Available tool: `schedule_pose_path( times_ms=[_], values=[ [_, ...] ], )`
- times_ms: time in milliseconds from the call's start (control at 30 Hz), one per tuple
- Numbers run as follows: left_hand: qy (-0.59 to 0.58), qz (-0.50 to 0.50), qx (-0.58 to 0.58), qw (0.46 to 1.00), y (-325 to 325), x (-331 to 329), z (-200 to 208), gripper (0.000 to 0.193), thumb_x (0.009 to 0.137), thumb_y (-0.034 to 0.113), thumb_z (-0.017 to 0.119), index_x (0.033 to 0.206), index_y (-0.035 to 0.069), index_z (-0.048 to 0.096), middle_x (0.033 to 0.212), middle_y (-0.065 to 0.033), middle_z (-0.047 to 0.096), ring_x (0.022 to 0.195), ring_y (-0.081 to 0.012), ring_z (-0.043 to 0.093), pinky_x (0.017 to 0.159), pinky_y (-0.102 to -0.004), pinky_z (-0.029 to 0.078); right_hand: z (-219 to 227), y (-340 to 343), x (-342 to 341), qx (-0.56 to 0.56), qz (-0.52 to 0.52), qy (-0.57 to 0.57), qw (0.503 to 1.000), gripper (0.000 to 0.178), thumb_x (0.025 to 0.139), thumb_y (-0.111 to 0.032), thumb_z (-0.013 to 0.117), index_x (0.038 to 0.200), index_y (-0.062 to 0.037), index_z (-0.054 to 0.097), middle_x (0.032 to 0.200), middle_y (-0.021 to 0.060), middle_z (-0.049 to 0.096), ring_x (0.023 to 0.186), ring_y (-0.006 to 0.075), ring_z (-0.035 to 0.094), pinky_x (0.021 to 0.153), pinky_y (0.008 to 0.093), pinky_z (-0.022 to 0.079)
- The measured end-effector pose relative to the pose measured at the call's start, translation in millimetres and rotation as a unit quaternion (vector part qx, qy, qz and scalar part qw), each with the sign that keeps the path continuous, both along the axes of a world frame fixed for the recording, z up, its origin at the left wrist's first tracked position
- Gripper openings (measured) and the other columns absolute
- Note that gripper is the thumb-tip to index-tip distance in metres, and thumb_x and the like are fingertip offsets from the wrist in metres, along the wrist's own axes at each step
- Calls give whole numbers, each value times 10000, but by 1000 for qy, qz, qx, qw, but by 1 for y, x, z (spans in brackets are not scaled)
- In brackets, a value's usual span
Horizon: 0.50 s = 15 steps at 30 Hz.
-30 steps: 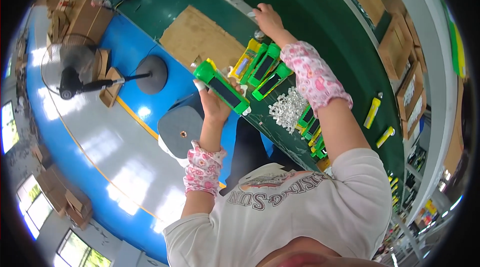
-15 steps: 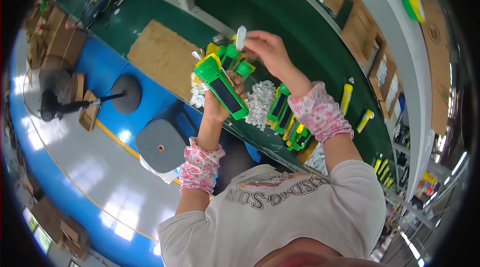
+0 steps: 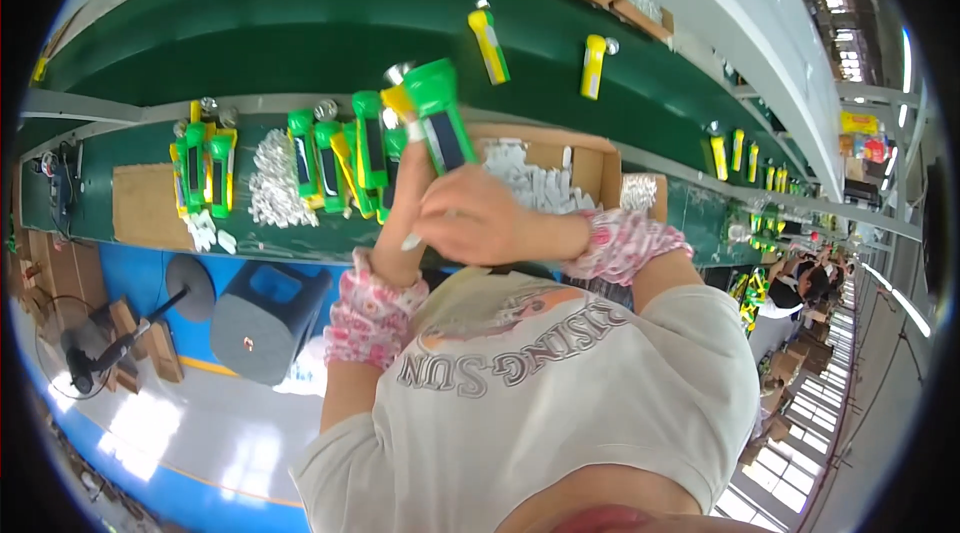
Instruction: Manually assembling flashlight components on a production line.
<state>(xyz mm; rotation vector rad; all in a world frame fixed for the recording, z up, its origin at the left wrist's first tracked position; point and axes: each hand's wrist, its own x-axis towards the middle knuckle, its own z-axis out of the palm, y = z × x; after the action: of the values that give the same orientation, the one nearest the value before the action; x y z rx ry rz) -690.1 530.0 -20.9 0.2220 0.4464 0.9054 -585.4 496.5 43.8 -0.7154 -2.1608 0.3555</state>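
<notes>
A green-and-yellow flashlight [image 3: 432, 88] with a dark panel along its body is upright in my left hand [image 3: 408, 171], which is closed on it. Much of that hand is hidden behind my right hand [image 3: 478, 215]. My right hand crosses in front of the left wrist with its fingers bent together, and the tip of a small white plastic piece [image 3: 411, 241] pokes out from them. At the flashlight's yellow side a shiny reflector [image 3: 398, 73] shows, blurred. Several similar flashlights [image 3: 369, 138] lie on the green bench just left of my hands.
A cardboard box [image 3: 597, 159] of white plastic pieces [image 3: 530, 178] stands behind my right hand. A heap of small silvery parts [image 3: 278, 183] and a cardboard sheet [image 3: 152, 205] lie to the left. Yellow flashlights [image 3: 592, 68] rest on the green belt beyond. A grey stool [image 3: 262, 318] stands below the bench.
My view has swung to the right along the bench. My right hand, with the white piece, has come down from beyond the flashlight to in front of my left wrist. The flashlight stays in my left hand.
</notes>
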Motion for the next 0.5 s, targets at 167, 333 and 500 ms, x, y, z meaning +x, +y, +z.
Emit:
schedule_pose_path(
  times_ms=[167, 333, 500],
  values=[
    [-38, -43, 47, 997, -16, 79, -5, 704, 934, 678, 308, 1332, 108, 419, 1155, -73, 576, 1028, -195, 594, 878, -374, 496, 24, -29, 91, -132, -159, 33, 978, 283, 798, 7, 691, 1072, -53, 649, 853, 51, 614, 713, 143, 586, 593, 237, 449],
    [-105, -108, 21, 988, -21, 110, 44, 659, 960, 643, 284, 1358, 128, 387, 1225, -78, 545, 1117, -229, 550, 965, -403, 439, 51, -35, 115, -241, -329, 124, 905, 272, 838, -21, 686, 1102, -61, 640, 811, 5, 641, 640, 40, 540, 552, 185, 411],
    [-75, -154, 113, 979, -27, 101, 62, 684, 916, 639, 440, 1293, 69, 446, 1248, -96, 529, 1136, -241, 534, 1005, -413, 412, 68, -40, 109, -132, -355, 25, 925, 246, 827, -25, 689, 1066, -75, 660, 789, 17, 633, 613, 56, 541, 527, 193, 405]
  ],
)
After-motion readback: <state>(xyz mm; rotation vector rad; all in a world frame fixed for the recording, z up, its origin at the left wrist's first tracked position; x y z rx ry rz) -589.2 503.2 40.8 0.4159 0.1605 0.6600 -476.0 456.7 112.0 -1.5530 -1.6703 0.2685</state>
